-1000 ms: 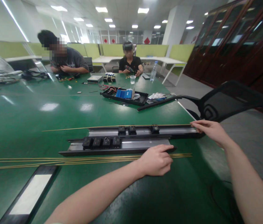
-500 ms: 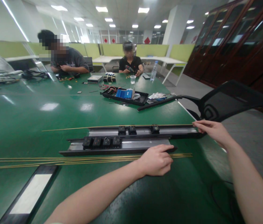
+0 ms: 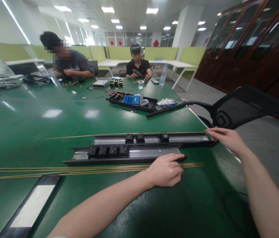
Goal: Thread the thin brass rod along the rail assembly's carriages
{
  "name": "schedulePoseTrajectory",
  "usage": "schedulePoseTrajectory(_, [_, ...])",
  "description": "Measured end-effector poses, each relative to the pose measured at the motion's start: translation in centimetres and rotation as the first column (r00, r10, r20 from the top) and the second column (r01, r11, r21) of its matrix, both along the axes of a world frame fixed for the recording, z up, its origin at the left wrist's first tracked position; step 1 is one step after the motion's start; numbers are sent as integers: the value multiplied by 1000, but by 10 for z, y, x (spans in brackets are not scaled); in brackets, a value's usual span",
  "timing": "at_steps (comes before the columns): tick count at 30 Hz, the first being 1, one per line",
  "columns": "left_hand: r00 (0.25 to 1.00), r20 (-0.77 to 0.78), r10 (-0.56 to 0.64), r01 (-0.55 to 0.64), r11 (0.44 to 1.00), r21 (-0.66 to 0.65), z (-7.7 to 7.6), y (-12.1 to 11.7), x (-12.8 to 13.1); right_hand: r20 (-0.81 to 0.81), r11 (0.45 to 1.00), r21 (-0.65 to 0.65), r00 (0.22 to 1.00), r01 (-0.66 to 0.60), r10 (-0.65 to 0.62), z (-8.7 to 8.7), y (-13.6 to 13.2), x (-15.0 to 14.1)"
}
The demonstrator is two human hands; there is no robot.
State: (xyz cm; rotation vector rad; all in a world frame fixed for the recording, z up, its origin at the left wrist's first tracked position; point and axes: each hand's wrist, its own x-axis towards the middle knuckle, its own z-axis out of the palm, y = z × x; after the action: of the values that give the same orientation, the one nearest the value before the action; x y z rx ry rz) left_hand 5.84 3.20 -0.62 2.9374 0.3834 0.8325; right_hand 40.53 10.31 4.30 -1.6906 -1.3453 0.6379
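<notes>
Two long black-and-silver rails lie side by side across the green table (image 3: 30, 132). The near rail (image 3: 144, 153) carries several black blocks (image 3: 107, 151); the far rail (image 3: 179, 138) carries three. My left hand (image 3: 166, 170) rests curled on a bundle of thin brass rods (image 3: 80, 169), its index finger stretched along the near rail's right end; what its fingers hold is hidden. My right hand (image 3: 226, 138) pinches the right end of the far rail at the table's edge. One more brass rod (image 3: 80, 136) lies behind the far rail.
A dark flat panel with a white face (image 3: 30, 206) lies at the front left. A black tray of parts (image 3: 133, 100), a cup (image 3: 140, 84) and a bottle (image 3: 163, 75) stand farther back. Two persons work at the far side. A black mesh chair (image 3: 240, 107) stands at the right.
My right hand has shifted slightly to the right along the far rail's end. My left hand and the rails have stayed put.
</notes>
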Motion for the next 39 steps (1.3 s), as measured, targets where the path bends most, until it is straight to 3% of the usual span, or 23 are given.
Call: schedulePoseTrajectory(39, [1000, -1, -1, 1, 1000, 3, 1, 0, 0, -24, 1000, 11, 1000, 5, -5, 4, -3, -12])
